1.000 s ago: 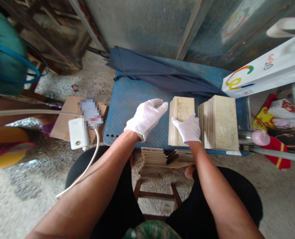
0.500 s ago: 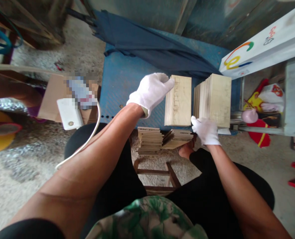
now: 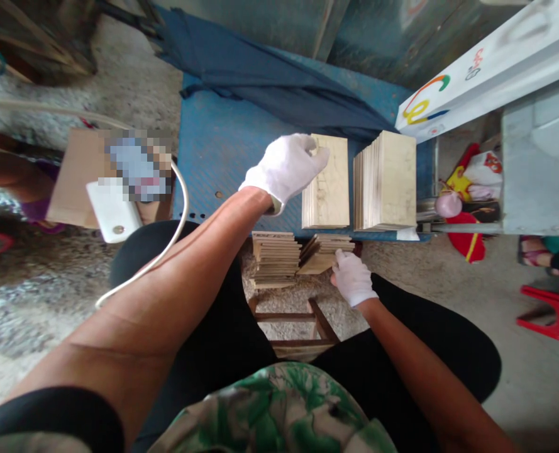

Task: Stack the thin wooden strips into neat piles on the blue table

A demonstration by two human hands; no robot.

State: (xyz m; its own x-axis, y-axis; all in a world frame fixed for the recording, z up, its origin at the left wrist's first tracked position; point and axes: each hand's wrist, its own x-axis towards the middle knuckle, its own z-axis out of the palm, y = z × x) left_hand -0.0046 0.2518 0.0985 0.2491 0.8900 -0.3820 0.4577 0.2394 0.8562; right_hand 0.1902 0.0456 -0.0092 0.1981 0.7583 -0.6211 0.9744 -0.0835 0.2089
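Both hands wear white gloves. My left hand [image 3: 286, 167] rests, fingers curled, against the left side of a small upright stack of beige wooden tiles [image 3: 329, 185] on the blue metal platform [image 3: 213, 157]. A thicker upright stack [image 3: 387, 179] stands just to its right. My right hand [image 3: 352, 277] is lower, at the near edge of a slanted pile of tiles [image 3: 321, 251] below the platform's front edge, fingers closed on its corner. A flat pile of tiles [image 3: 274, 258] lies to the left of that one.
A folded dark blue umbrella [image 3: 270, 69] lies across the back of the platform. A white paper bag [image 3: 477, 69] leans at right. A cardboard box [image 3: 78, 179] with a white charger [image 3: 112, 211] and cable sits at left. A red stool [image 3: 555, 311] stands at far right.
My right hand has left the upright stack and dropped down to the slanted pile below the platform edge. My left hand has moved onto the small stack's left side.
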